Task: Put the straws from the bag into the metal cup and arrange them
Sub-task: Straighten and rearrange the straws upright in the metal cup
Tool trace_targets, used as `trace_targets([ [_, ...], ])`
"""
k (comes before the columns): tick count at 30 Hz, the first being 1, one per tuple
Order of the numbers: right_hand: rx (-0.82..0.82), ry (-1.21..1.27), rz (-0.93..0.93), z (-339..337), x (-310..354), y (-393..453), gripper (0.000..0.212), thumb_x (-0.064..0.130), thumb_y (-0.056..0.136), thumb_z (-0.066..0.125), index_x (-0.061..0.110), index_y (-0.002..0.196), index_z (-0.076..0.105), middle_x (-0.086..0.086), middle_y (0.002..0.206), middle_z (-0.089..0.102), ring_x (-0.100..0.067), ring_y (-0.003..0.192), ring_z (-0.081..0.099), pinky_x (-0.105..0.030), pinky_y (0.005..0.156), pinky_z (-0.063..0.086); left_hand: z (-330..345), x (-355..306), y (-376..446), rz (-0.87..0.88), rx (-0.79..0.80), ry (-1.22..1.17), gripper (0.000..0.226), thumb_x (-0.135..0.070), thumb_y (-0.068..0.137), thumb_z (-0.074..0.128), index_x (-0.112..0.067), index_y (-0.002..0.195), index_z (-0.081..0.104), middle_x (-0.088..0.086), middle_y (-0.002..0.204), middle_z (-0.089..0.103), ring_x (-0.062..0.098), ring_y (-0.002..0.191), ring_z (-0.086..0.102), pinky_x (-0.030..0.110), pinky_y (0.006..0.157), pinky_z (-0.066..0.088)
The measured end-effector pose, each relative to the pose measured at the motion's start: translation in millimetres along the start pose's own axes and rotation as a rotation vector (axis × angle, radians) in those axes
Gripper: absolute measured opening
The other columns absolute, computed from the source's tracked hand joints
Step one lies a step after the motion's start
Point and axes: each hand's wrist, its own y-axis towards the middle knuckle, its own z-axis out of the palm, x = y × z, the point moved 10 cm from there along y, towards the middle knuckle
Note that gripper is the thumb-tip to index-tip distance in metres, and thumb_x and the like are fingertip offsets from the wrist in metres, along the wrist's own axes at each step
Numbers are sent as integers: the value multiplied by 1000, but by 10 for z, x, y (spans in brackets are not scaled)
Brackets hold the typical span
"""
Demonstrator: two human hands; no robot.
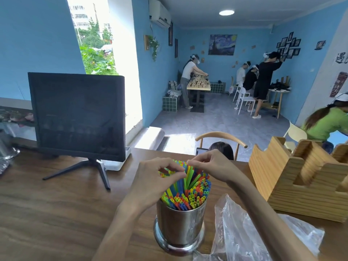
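A shiny metal cup [179, 227] stands on the wooden counter near its front edge, packed with many coloured straws [190, 193] that lean away from me. My left hand [156, 178] is over the straws on the left, thumb and fingers pinching some straw tops. My right hand [209, 166] is at the far top of the bundle, its fingertips pinching straw ends. A crumpled clear plastic bag [243, 234] lies on the counter just right of the cup; no straws show in it.
A dark monitor [77, 115] on a tripod stand is at the back left. A wooden holder [293, 178] sits at the right. Glassware [5, 147] is at the far left edge. Several people and chairs are beyond the counter.
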Motion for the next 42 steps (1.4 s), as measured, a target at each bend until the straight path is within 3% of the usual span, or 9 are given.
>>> trace_targets([
  [6,-27,-69,-41,-84,105,34,22,41,91,74,23,82,83,6,77,77,-10,78,72,-28,71,57,27,45,-4,4,39,-13,8,-35,77,86,-37,82,80,-23,86,73,1,88,68,19,75,55],
  [10,-149,-126,-120,-279,349,4,17,36,91,75,31,76,80,21,65,70,3,65,62,-18,63,44,94,6,14,51,107,34,7,-40,78,83,-35,83,82,-26,98,73,-2,105,62,23,89,52],
  [14,-160,-121,-148,-436,565,-31,10,32,89,78,27,83,83,12,83,77,0,74,69,-25,68,53,198,-18,18,51,200,158,15,-51,85,74,-38,85,81,-31,108,68,-4,114,53,22,93,47],
  [19,-223,-173,-193,-519,779,-122,5,21,90,78,22,92,82,10,84,78,-5,82,73,-37,80,60,78,-131,98,1,27,-24,12,-40,92,71,-43,103,75,-31,98,68,-10,97,59,5,77,43],
  [23,-347,-167,-369,-622,1143,-328,8,19,93,75,25,96,80,15,86,76,-2,83,72,-33,81,58,158,-234,229,4,29,-134,26,-38,97,64,-41,123,67,-23,113,65,-14,99,59,1,77,42],
  [28,-596,-129,-597,-960,1570,-624,14,18,95,71,29,104,72,22,92,70,-4,85,70,-24,80,57,312,-238,309,3,136,-192,20,-34,102,56,-31,114,72,-15,99,76,-2,101,67,8,87,46],
  [32,-704,156,-611,-1244,1469,-735,15,10,97,67,24,103,71,14,87,72,0,78,69,-17,74,54,83,-224,322,-44,55,-495,18,-29,89,63,-20,101,74,5,80,76,14,78,73,19,82,55],
  [38,-582,313,-400,-898,911,-557,16,4,94,69,18,98,75,8,75,75,-5,68,69,-18,68,54,-522,38,311,-149,-229,-903,24,-31,59,80,-16,77,83,3,70,74,13,63,71,20,68,59],
  [42,-378,164,-305,-337,771,-536,12,9,89,77,20,94,78,11,82,77,-4,78,71,-21,75,55,-702,-14,323,-101,-334,-961,21,-35,66,77,-21,81,84,-6,62,62,6,59,60,16,66,54],
])
